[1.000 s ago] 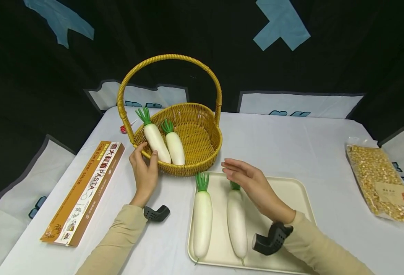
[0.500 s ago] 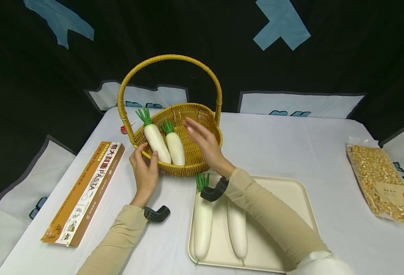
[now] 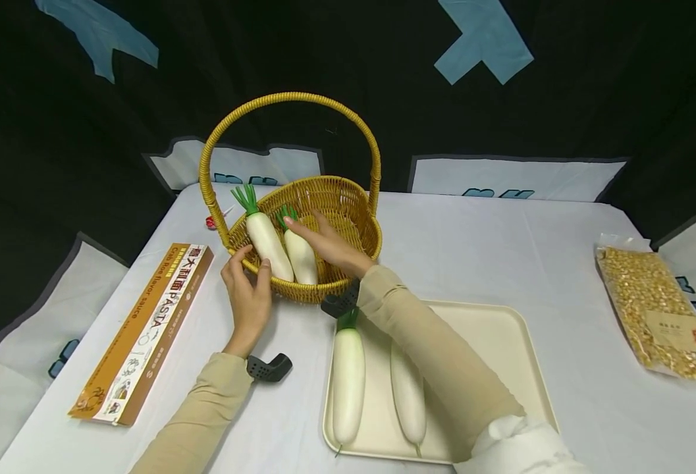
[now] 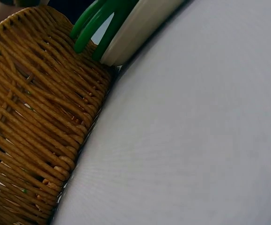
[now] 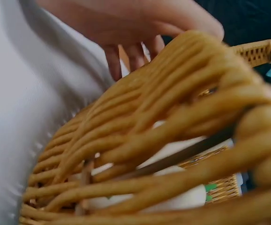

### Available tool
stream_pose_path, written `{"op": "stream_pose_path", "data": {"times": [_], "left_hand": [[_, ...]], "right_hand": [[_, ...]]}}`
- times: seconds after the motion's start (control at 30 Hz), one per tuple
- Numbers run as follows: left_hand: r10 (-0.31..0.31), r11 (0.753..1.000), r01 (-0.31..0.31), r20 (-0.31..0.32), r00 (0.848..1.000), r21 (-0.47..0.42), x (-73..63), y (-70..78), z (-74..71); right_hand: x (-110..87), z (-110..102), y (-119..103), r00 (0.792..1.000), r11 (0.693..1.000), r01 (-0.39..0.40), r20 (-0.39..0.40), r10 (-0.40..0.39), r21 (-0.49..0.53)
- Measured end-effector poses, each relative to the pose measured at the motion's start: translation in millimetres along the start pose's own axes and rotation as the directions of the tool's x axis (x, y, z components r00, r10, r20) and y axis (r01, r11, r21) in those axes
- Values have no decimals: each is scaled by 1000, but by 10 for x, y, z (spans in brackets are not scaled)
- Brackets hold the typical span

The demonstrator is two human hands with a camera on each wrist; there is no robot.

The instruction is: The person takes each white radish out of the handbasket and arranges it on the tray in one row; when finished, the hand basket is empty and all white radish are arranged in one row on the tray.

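A yellow wicker basket with a tall arched handle holds two white radishes with green tops: a left one and a right one. At the basket's front left rim, my left hand grips the edge, also seen in the right wrist view. My right hand reaches inside with its thumb over the upper part of the right radish and its fingers extended. Whether it touches that radish is unclear. On a cream tray lie two more radishes, one on the left and another partly under my right sleeve.
A long pasta box lies at the left. Behind it, beside the basket, is a small red-wrapped lollipop. A clear bag of yellow corn kernels lies at the far right. A black curtain stands behind the white-covered table.
My right hand has moved left from above the tray into the basket, over the right radish. My left hand has stayed on the rim.
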State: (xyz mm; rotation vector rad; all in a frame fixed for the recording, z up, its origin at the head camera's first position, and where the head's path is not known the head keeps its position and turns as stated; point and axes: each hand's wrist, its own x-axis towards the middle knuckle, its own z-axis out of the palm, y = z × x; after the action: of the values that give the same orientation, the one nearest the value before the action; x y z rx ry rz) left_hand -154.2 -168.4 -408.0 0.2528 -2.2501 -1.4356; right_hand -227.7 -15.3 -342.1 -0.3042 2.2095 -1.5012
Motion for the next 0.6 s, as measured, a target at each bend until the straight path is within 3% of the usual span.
{"op": "stream_pose_path", "data": {"times": [0.1, 0.2, 0.6], "left_hand": [[-5, 1000, 5, 1, 1000, 2, -1, 1, -10], [-9, 1000, 9, -1, 1000, 3, -5, 0, -9], [-5, 1000, 5, 1, 1000, 1, 5, 3, -7]], "right_hand": [[33, 36, 15, 997, 992, -34, 59, 42, -121], [65, 59, 40, 995, 984, -32, 87, 48, -174], [99, 62, 91, 996, 979, 13, 85, 5, -204]]}}
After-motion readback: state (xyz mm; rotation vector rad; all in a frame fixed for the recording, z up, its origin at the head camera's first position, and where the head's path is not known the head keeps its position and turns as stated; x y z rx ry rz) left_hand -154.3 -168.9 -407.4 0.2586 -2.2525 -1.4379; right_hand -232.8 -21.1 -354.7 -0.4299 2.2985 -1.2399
